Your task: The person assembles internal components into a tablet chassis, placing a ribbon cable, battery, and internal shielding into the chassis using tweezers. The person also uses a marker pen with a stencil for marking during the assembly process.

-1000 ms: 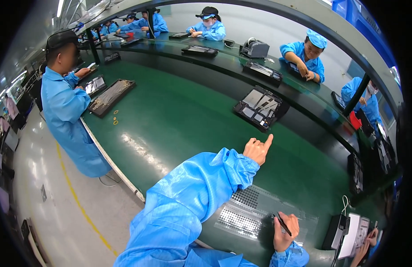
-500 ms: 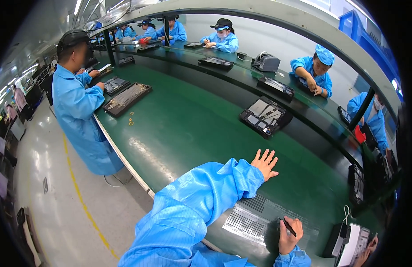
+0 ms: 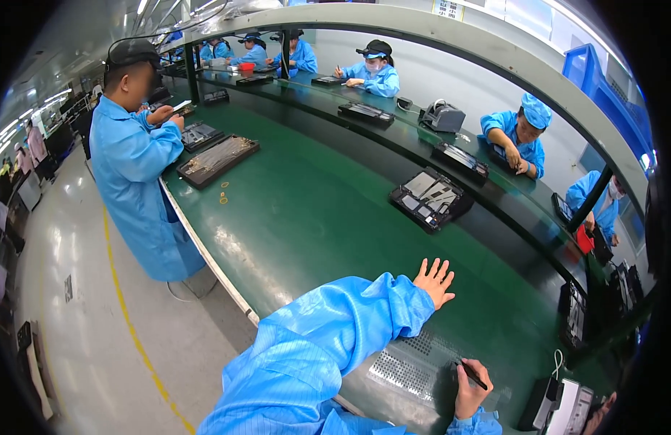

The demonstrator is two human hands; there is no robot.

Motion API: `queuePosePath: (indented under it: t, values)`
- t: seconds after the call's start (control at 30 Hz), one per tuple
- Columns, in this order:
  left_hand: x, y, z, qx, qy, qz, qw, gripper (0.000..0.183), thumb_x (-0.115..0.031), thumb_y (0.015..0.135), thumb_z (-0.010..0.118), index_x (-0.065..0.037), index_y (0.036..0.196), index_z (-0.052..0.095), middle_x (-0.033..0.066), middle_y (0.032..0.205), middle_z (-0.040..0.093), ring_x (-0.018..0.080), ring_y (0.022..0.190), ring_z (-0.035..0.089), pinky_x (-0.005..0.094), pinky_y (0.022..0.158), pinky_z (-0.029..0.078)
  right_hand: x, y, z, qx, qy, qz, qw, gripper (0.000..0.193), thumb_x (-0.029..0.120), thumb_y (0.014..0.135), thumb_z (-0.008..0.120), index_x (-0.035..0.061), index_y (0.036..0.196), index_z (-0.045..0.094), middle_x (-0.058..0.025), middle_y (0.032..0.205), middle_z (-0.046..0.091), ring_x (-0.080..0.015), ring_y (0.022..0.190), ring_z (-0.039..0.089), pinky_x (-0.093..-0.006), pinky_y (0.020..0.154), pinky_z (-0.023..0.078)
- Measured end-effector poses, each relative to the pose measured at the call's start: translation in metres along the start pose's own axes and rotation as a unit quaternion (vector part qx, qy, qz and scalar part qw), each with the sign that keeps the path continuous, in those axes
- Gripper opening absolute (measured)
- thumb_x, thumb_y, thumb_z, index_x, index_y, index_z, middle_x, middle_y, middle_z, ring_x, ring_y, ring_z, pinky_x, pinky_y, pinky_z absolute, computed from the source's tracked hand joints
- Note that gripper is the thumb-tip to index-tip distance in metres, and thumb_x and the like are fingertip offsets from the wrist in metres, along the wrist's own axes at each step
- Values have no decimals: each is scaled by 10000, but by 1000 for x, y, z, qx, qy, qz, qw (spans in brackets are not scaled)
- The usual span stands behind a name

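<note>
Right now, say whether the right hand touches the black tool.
Touching: the head view shows the right hand gripping the black tool, with no gap visible.

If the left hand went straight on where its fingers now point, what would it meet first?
The left hand would likely meet the dark tray with silver parts; depth is somewhat unclear.

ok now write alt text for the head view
A person's left hand is spread over a green workbench; the right hand holds a slim black tool near a dotted sheet. Beyond are a black tray of parts and co-workers in blue.
</note>
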State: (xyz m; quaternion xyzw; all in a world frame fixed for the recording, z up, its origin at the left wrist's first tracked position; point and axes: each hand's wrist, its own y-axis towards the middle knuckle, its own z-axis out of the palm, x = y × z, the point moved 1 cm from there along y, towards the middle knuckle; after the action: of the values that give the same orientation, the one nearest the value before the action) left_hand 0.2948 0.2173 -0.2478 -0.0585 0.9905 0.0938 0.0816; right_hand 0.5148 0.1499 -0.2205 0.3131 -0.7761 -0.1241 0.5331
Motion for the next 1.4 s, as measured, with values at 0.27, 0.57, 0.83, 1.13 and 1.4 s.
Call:
queuePosePath:
  t: [0.27, 0.57, 0.83, 1.13, 1.4]
  values:
    - [-29, 8, 0, 6, 20, 5, 1000, 556, -449, 827, 283, -93, 1253, 269, 158, 1329, 142, 332, 1223, 114, 513, 968, 59, -12, 0, -29, 18, -18, 12, 1000, 112, -30, 666, 572, -43, 776, 563, -75, 708, 556, -111, 617, 521, -215, 570, 418]
    - [-50, 17, 1, 17, 24, 1, 1000, 562, -449, 828, 282, -86, 1257, 259, 171, 1327, 132, 343, 1223, 100, 525, 962, 49, -23, 6, -47, 22, 31, 74, 997, 121, -34, 678, 560, -53, 797, 561, -63, 715, 558, -95, 613, 513, -200, 560, 407]
    - [-60, 25, -3, 62, 31, -3, 998, 545, -447, 828, 290, -129, 1269, 244, 151, 1334, 125, 350, 1219, 108, 579, 932, 76, -26, 13, -64, 79, -46, 44, 995, 116, 52, 739, 560, 20, 839, 609, -104, 886, 595, -195, 767, 576, -268, 714, 437]
    - [-70, 28, 2, 90, 16, 5, 996, 541, -453, 819, 320, -158, 1268, 251, 133, 1339, 117, 356, 1218, 103, 601, 919, 77, -41, 12, -74, 91, -60, 6, 994, 109, -4, 743, 530, -23, 831, 591, -107, 886, 590, -175, 771, 570, -261, 714, 435]
    - [-73, 32, 2, 24, 71, 16, 997, 540, -469, 784, 369, -151, 1218, 321, 160, 1306, 202, 350, 1199, 164, 598, 888, 121, -48, 14, -71, 41, -10, 57, 997, 148, -4, 658, 585, -21, 806, 581, -117, 737, 577, -192, 647, 543, -256, 619, 422]
